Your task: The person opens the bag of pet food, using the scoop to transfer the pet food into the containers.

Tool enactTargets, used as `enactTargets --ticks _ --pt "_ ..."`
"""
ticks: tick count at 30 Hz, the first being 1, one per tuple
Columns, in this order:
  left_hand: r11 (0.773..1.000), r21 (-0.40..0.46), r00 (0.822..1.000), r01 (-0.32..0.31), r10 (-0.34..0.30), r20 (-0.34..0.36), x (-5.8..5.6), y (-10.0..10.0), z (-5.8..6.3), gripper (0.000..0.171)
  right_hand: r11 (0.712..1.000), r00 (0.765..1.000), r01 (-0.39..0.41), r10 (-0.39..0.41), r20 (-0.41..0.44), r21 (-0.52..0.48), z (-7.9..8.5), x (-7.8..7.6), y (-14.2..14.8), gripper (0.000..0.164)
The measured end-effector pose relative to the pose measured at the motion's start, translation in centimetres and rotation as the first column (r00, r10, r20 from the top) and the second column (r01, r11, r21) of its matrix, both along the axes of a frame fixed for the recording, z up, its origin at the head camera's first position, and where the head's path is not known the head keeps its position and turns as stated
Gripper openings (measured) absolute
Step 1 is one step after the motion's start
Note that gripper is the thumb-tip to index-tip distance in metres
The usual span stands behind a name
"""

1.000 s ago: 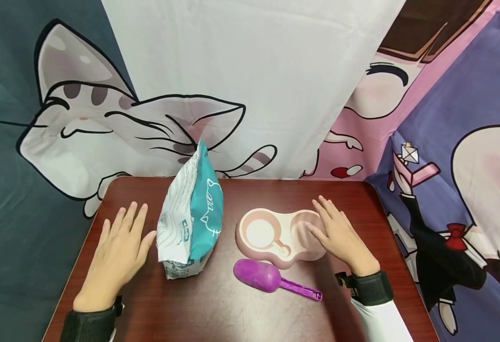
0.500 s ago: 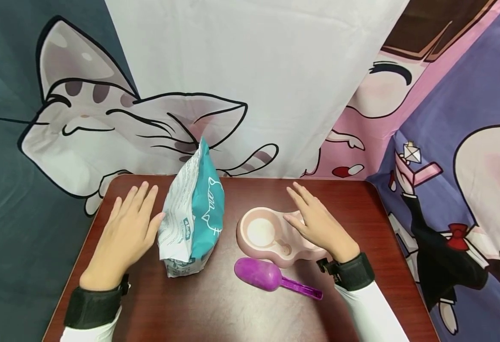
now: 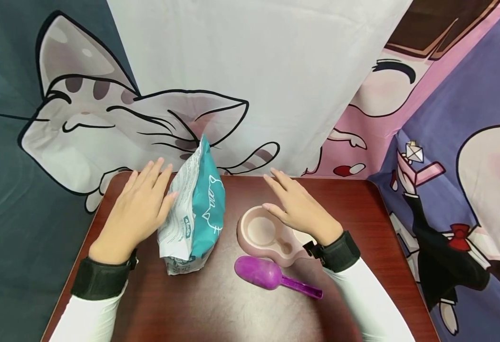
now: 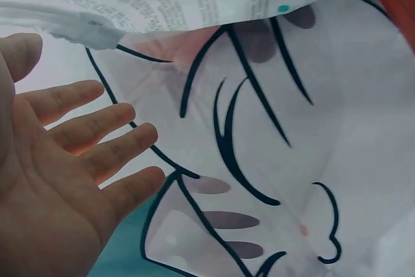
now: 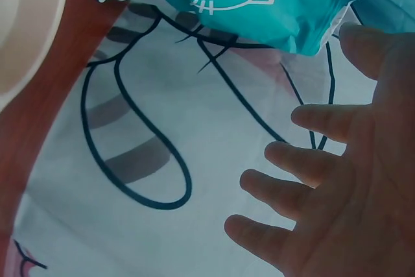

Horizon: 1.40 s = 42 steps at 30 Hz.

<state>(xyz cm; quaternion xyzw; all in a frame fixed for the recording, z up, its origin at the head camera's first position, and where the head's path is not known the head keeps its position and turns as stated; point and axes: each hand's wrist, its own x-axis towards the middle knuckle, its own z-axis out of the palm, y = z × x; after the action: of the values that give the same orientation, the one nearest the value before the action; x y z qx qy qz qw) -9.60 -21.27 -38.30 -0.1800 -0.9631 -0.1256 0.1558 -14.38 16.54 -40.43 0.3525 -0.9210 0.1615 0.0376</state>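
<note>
A teal and white bag with a cat outline [image 3: 207, 209] stands upright on the left half of the table. My left hand [image 3: 136, 216] is beside its white printed side, fingers straight and spread, thumb overlapping the bag's edge in the head view. To the right of the bag my right hand [image 3: 299, 204] hovers over a pink double-bowl pet feeder [image 3: 250, 244], covering much of its right bowl. Its fingers are straight too, palm toward the bag, as the right wrist view shows. A purple scoop [image 3: 260, 273] lies in front of the feeder, its handle pointing right. Both hands hold nothing.
The dark red-brown wooden table [image 3: 181, 308] has rounded far corners. Behind it hangs a white cloth with a cat drawing [image 3: 156, 123], and a purple cloth with cartoon figures [image 3: 438, 156] hangs at the right.
Both hands have moved forward and inward toward the bag, the left to the right and the right to the left across the feeder. The bag, feeder and scoop stay in place.
</note>
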Motion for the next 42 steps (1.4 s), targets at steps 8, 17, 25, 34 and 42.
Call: enactTargets --ticks 8,17,25,34,42 --pt "0.999 -0.014 0.999 0.037 -0.037 0.005 -1.6 0.4 1.7 0.056 0.998 0.998 -0.050 0.052 -0.042 0.028 1.2 -1.4 -1.6 0.072" --pt "0.996 -0.023 0.996 0.091 -0.091 0.009 -3.2 0.9 2.6 0.052 0.995 0.994 -0.090 0.092 0.051 -0.043 1.3 -3.0 -4.3 0.068" --pt "0.984 0.126 0.975 0.127 -0.147 0.165 -4.9 1.4 3.8 0.048 0.988 0.985 -0.069 0.089 0.148 -0.136 1.9 -4.2 -7.0 0.066" --pt "0.956 0.290 0.959 0.047 -0.124 0.254 -7.2 2.3 4.3 0.043 0.977 0.973 -0.041 0.087 0.212 -0.211 2.2 -5.1 -10.1 0.062" --pt "0.941 0.337 0.961 -0.041 -0.055 0.271 -8.7 4.0 4.9 0.037 0.950 0.964 0.107 -0.027 0.265 -0.293 2.9 -5.8 -13.0 0.044"
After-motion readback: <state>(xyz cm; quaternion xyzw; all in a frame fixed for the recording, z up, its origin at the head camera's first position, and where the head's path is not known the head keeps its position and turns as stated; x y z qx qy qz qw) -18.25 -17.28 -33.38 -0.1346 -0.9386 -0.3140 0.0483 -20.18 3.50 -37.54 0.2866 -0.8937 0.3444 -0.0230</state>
